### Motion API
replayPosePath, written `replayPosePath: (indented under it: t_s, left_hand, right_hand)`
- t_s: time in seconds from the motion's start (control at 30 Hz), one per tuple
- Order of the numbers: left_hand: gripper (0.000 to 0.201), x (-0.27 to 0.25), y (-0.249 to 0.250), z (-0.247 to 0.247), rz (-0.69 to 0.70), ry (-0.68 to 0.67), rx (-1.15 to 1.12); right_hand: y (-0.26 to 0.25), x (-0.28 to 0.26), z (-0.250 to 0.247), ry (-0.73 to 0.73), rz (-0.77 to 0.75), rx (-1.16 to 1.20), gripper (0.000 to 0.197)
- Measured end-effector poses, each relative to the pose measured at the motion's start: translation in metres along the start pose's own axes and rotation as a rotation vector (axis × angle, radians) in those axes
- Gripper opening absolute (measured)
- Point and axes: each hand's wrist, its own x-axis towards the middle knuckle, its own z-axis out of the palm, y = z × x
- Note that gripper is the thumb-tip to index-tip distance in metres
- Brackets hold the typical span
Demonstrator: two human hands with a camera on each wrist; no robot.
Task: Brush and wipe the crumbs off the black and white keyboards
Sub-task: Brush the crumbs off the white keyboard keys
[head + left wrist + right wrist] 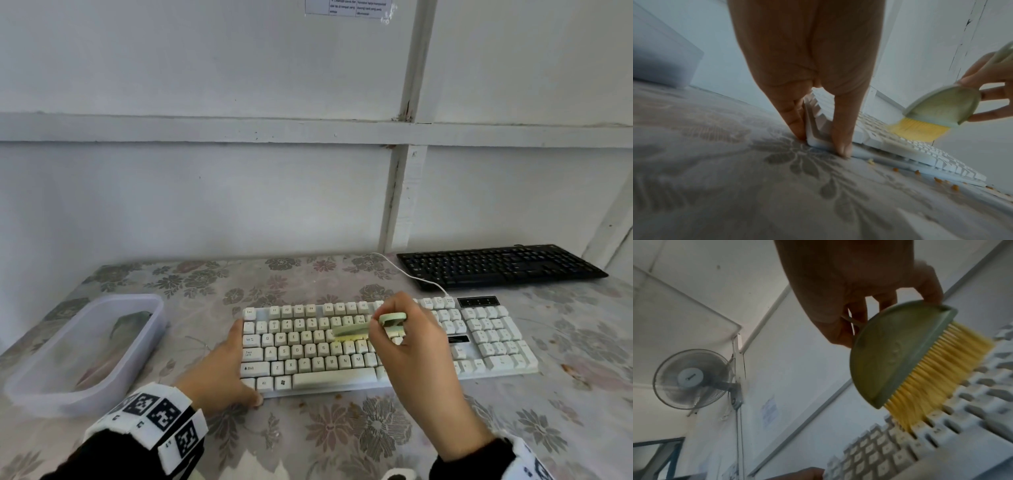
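The white keyboard (pixel 342 377) lies in the middle of the floral tablecloth. My left hand (pixel 236 359) braces its left end with straight fingers along the side edge and the thumb at the front corner (pixel 822 144). Over the middle keys my right hand (pixel 404 342) grips a green brush (pixel 356 330) by its loop handle. Its yellow bristles (pixel 941 378) touch the keys. The brush (pixel 941 107) is blurred with motion. Orange crumbs (pixel 954 187) lie on the cloth along the keyboard's front edge. The black keyboard (pixel 500 267) sits at the back right, untouched.
A clear plastic container (pixel 161 329) stands at the left with something grey and pink inside. The white keyboard's cable (pixel 411 277) runs back past the black keyboard. The wall stands right behind the table. A wall fan (pixel 694 379) hangs high up.
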Motion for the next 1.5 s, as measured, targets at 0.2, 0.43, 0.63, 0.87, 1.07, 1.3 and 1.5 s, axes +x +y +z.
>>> replayPosePath:
  t_s: [0.2, 0.43, 0.63, 0.87, 1.07, 1.3, 1.5]
  left_hand:
    - [0.12, 0.0, 0.002, 0.0, -0.001, 0.001, 0.006]
    - [0.121, 0.0, 0.002, 0.0, -0.001, -0.001, -0.006]
    - [0.124, 0.0, 0.0, 0.001, -0.009, 0.005, -0.008]
    - [0.122, 0.001, 0.0, 0.001, -0.008, 0.002, -0.02]
    - [0.12, 0.001, 0.0, 0.001, -0.012, 0.003, -0.024]
    - [0.119, -0.001, 0.002, 0.001, -0.017, -0.005, -0.016]
    - [0.12, 0.0, 0.001, 0.001, -0.018, -0.004, -0.031]
  right_hand:
    - [0.013, 0.004, -0.009, 0.001, 0.049, 0.005, 0.026]
    - [0.019, 0.004, -0.024, -0.018, 0.095, 0.134, 0.017]
    - [0.021, 0.007, -0.036, 0.006, 0.085, 0.145, 0.017]
    - [0.037, 0.01, -0.049, 0.038, 0.133, 0.118, 0.02]
    - [0.037, 0.009, -0.058, -0.028, 0.093, 0.102, 0.016]
    - [0.041, 0.014, -0.071, 0.031, 0.076, 0.065, 0.014]
    - [0.057, 0.019, -0.086, -0.015, 0.145, 0.027, 0.015]
